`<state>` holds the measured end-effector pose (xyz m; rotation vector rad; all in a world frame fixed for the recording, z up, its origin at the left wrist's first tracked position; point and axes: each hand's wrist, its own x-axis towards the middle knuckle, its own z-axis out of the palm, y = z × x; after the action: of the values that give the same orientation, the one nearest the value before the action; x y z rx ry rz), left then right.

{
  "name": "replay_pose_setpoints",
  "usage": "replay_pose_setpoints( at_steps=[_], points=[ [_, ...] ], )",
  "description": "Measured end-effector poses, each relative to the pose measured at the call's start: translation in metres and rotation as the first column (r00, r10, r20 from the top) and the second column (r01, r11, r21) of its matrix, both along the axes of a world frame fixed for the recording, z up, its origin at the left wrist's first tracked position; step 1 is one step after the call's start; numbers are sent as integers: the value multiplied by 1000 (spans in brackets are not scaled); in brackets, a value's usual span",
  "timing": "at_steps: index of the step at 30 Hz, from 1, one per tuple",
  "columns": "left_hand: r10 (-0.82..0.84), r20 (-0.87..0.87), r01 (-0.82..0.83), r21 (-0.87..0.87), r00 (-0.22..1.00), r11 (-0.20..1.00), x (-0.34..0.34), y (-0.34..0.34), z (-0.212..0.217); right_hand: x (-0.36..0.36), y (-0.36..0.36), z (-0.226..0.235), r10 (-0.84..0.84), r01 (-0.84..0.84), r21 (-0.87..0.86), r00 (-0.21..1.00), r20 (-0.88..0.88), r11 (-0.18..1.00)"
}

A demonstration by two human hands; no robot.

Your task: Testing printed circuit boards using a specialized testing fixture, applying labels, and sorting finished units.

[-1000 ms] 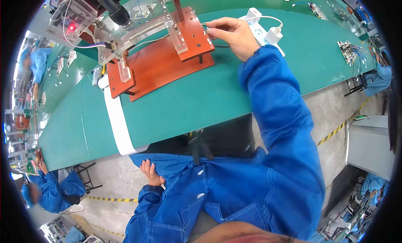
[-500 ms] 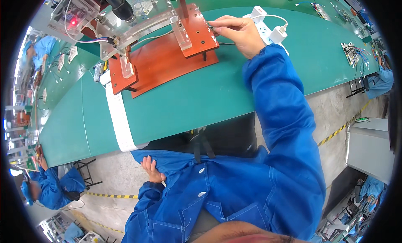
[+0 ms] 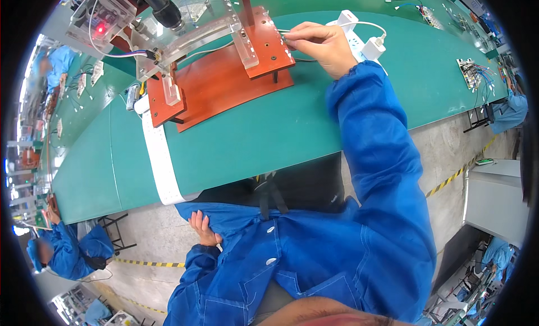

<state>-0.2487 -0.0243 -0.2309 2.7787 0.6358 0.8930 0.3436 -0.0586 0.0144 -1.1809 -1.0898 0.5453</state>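
At the right edge of a machine's raised red-brown plate (image 3: pixel 267 44), the thumb and fingertips of my right hand (image 3: pixel 331 48) come together in a pinch. Whatever sits between those fingertips is too small to make out; small white bits dot the plate edge beside them. The machine has clear plastic side blocks (image 3: pixel 245 50), a black cylindrical head (image 3: pixel 167 14) and a lower red-brown base board (image 3: pixel 224 96). Low down on the left, my left hand (image 3: pixel 204 228) rests against the hem of my blue jacket (image 3: pixel 236 214), fingers loosely bent with nothing visible in them.
A white power strip (image 3: pixel 353 40) with a plugged-in white adapter (image 3: pixel 373 47) stands just right of my right hand. Another white strip (image 3: pixel 160 157) runs to the front edge of the green table (image 3: pixel 252 135). Wired circuit boards (image 3: pixel 469 73) lie far right; a co-worker (image 3: pixel 70 247) sits left.
Both hands stay in almost the same places. The right fingertips shift only slightly at the plate edge, and the view drifts a little.
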Motion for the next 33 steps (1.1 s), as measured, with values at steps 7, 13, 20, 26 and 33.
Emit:
replay_pose_setpoints(
  at_steps=[7,13,20,26,33],
  points=[
    [4,-3,-4,-2,1000,1000,0,-1,-1,-1,0,1,-17,17,-11,1000,24,1000],
    [5,1,-5,-5,1000,1000,2,-1,1,2,1,-3,-5,5,-1,1000,0,1000],
    [-1,-6,1,4,1000,1000,1,0,2,-1,2,-4,-12,12,-22,999,-30,1000],
    [-7,-2,7,2,1000,1000,1,0,2,0,2,-6,-14,14,2,1000,-6,1000],
    [-15,2,15,10,1000,1000,3,1,2,5,2,-10,1,-1,-3,1000,-11,1000]
  ],
)
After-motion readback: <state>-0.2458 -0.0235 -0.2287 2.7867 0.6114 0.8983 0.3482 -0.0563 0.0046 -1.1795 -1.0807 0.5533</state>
